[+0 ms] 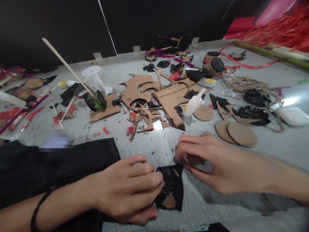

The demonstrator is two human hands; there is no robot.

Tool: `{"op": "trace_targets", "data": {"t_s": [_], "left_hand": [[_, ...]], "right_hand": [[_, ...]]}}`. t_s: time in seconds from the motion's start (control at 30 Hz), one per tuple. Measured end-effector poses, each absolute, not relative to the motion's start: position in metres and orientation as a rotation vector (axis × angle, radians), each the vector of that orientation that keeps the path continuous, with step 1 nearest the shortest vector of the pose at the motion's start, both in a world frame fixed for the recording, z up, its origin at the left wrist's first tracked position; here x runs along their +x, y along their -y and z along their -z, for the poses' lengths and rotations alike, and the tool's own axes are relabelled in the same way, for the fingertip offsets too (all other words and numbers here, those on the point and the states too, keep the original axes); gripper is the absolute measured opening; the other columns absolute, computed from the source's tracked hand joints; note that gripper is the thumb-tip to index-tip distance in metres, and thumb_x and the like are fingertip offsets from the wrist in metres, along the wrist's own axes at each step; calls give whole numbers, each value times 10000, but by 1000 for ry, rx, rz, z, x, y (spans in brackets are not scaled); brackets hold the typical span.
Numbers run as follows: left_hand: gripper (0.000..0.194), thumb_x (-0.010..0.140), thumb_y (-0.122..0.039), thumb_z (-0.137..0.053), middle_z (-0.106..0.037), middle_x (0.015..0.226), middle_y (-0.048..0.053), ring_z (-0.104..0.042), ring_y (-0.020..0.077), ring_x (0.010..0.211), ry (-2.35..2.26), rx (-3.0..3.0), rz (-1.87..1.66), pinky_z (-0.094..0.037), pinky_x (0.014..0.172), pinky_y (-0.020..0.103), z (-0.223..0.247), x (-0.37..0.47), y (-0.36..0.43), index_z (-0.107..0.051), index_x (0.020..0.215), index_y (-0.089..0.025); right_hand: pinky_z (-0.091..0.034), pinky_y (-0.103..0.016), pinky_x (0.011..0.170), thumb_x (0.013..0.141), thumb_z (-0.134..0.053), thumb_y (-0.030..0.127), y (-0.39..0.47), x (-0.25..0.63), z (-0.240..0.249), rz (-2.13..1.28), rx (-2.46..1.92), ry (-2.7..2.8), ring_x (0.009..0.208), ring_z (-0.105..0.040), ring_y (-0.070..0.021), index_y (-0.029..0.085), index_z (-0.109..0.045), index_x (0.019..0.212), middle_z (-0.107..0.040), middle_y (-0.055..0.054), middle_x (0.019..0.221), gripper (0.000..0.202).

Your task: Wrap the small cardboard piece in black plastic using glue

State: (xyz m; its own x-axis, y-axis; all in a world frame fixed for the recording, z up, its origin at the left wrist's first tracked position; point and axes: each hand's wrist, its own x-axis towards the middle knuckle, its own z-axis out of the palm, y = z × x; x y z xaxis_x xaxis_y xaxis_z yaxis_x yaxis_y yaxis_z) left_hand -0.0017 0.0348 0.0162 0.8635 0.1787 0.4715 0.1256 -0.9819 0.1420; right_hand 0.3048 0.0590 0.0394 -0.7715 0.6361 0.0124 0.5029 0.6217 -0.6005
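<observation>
On the table in front of me lies a small cardboard piece wrapped in black plastic point(172, 185), with bare brown cardboard showing in spots. My left hand point(135, 190) is closed on its left edge, fingertips bent over the plastic. My right hand point(205, 158) is at its upper right corner, with the thumb tip by the corner. Its fingers are loosely curled, with a gap between them and the thumb; nothing shows in them. Black sheeting point(96, 161) lies beside and under my left forearm.
Beyond my hands are cardboard scraps point(137, 87), a white glue bottle point(193, 103) and cardboard discs point(241, 133). A stick point(65, 66) rises from a black-and-green wheel shape point(95, 100) near a white spool point(98, 80). Red strips point(277, 29) are piled at right; a black panel point(154, 22) stands behind.
</observation>
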Motion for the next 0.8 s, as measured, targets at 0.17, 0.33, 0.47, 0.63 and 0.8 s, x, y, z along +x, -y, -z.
{"op": "trace_targets", "data": {"t_s": [0.17,0.33,0.47,0.63,0.8], "left_hand": [[284,1137,-331,-611,-844,1287,97,-757,238,1209,-269,2949,-696,-601,1042,398,-15,-1,-36,-774,1195,-106],[262,1124,-298,-616,-849,1273,98,-755,233,1226,-289,2935,-684,-615,1044,393,-13,1,-35,-793,1157,-107],[259,1133,-286,-604,-854,1258,83,-762,226,1210,-289,2930,-689,-602,1058,392,-11,1,-35,-792,1148,-109],[265,1138,-276,-587,-856,1251,90,-763,228,1196,-293,2927,-681,-603,1056,391,-11,2,-35,-793,1137,-110],[242,1107,-274,-630,-844,1259,105,-759,240,1201,-284,2926,-647,-618,1050,393,-13,2,-35,-790,1146,-96]], "right_hand": [[-476,-348,734,989,-672,183,-62,305,-36,-958,-928,2600,797,-673,-205,242,-702,970,-712,-21,909,69],[-461,-328,721,987,-669,146,-63,303,-35,-1006,-902,2575,797,-667,-186,238,-697,930,-699,-5,880,112],[-460,-319,714,1002,-647,141,-62,302,-34,-1020,-887,2566,785,-653,-173,237,-695,940,-694,2,880,124],[-475,-313,730,1014,-638,147,-60,302,-34,-1060,-880,2553,800,-655,-168,238,-695,954,-698,6,890,123],[-469,-300,723,1007,-646,131,-60,300,-31,-1090,-863,2529,797,-648,-157,240,-689,952,-693,14,882,130]]}}
